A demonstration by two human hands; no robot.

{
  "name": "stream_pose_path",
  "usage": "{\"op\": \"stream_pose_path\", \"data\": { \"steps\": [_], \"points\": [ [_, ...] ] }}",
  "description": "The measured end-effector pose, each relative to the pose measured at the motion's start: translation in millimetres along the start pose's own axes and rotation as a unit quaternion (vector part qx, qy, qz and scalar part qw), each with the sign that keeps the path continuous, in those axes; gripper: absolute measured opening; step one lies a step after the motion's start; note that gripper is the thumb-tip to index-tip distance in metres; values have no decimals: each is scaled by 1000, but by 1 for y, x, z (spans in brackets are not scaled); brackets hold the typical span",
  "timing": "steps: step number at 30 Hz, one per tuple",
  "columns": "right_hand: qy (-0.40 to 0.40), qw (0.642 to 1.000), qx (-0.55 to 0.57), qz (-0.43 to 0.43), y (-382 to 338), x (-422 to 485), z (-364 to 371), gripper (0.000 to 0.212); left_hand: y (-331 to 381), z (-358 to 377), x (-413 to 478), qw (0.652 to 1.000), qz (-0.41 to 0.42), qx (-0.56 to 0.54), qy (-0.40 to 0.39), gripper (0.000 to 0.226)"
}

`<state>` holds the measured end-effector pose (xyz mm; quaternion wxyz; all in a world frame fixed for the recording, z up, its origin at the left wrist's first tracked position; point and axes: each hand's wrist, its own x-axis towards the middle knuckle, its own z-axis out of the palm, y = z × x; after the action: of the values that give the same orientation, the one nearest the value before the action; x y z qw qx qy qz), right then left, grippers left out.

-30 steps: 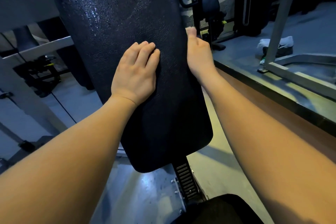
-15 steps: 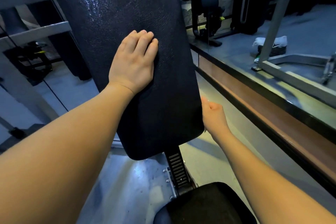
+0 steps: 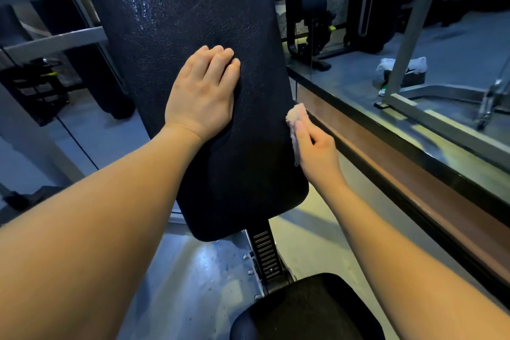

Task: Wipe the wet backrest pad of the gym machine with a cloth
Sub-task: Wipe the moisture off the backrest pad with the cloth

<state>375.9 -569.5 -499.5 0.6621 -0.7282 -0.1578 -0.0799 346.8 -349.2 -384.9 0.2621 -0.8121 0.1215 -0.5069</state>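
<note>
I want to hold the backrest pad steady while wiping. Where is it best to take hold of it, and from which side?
The backrest pad is a broad flat slab, so only an edge fits a grip. Probably take its left long edge at mid height, coming from the left with the thumb in front; the right hand holds the cloth at the right edge.
</note>
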Motion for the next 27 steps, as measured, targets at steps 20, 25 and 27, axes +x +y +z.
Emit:
{"op": "stream_pose_path", "data": {
  "steps": [20,25,27],
  "points": [
    [39,997,-2,-68,-158,144,35,28,1,-3,0,999,-7,-29,35,37],
    [67,989,-42,-121,-236,191,32,40,1,-7,1,999,-5,-31,21,38],
    [45,980,-110,-158,-229,187,28,41,1,-7,1,999,-5,-32,19,38]
  ]
}}
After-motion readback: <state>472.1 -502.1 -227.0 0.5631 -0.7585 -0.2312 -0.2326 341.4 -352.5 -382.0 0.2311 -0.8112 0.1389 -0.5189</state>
